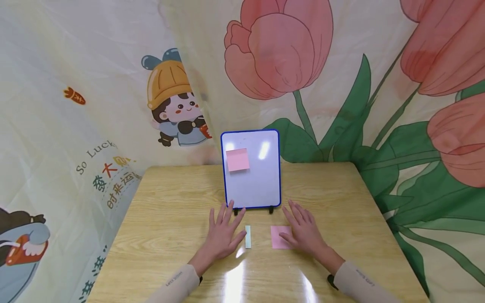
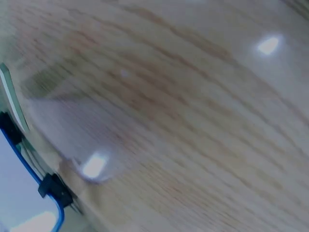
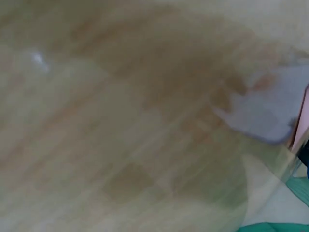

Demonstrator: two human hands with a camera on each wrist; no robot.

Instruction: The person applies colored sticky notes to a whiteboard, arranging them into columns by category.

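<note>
Before the whiteboard (image 1: pixel 261 185), left hand (image 1: pixel 222 236) beside pale strip (image 1: pixel 248 237), right hand (image 1: pixel 306 232) partly over pink note (image 1: pixel 276 241), both spread, holding nothing

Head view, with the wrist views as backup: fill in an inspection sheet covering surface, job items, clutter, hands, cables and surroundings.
Surface: wood-grain table, with glare near the front.
Job items: blue-framed whiteboard on black feet, pink note at its upper left; pale strip and pink square on the table before it.
Clutter: nothing seen.
Hands: left hand spread beside the strip; right hand partly covers the square, fingers extended; contact cannot be told.
Cables: nothing seen.
Surroundings: printed cloth with tulips and a cartoon figure.
</note>
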